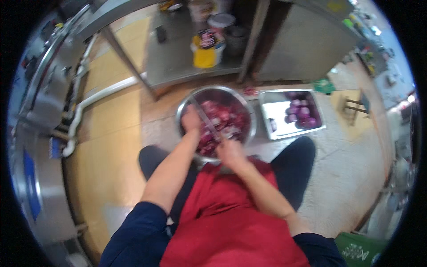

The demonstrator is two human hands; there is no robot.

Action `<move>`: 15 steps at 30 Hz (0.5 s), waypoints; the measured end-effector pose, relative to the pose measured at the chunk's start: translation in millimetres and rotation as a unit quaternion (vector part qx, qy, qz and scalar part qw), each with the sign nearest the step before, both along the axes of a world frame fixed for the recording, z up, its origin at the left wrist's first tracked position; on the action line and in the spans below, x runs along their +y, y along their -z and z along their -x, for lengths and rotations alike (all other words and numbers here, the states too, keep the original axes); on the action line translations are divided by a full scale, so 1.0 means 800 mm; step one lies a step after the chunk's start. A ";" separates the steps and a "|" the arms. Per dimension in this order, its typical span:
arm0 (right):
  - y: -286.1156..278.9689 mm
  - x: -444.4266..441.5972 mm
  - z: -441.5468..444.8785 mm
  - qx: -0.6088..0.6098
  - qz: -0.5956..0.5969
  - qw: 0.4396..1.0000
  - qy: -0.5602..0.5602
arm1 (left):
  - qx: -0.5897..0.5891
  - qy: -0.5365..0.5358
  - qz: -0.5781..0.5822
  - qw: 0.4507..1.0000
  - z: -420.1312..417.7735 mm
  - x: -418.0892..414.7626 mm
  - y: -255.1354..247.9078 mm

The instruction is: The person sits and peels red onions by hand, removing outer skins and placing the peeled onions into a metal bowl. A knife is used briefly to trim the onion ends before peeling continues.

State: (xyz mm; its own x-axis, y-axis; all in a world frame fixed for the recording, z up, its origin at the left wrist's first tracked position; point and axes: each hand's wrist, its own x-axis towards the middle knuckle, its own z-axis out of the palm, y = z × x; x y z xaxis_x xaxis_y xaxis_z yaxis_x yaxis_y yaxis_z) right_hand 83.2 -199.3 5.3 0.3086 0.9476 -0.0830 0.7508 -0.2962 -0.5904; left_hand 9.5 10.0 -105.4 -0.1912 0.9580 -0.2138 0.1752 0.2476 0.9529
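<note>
Between my knees stands a round metal basin full of red onion skins and pieces. My right hand grips a long-bladed knife at the basin's near rim. The blade slants across the basin toward its far left side. My left hand is inside the basin at the left, close beside the blade. Motion blur and the hand's own back hide whether its fingers hold anything.
Right of the basin, a rectangular metal tray holds several peeled red onions. A yellow and white bucket sits on a low shelf ahead. White pipe runs along the left floor. A small stool and a green crate are at right.
</note>
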 end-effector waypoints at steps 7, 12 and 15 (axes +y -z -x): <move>0.010 0.003 -0.010 0.103 -0.051 0.993 -0.002 | -0.020 0.087 -0.002 0.996 0.008 0.010 0.012; 0.004 0.012 -0.009 0.121 -0.041 0.990 0.055 | 0.077 0.121 -0.057 0.988 -0.019 -0.024 -0.020; 0.007 0.034 -0.007 0.126 -0.055 0.989 0.054 | 0.059 0.118 -0.040 0.990 -0.012 -0.015 -0.037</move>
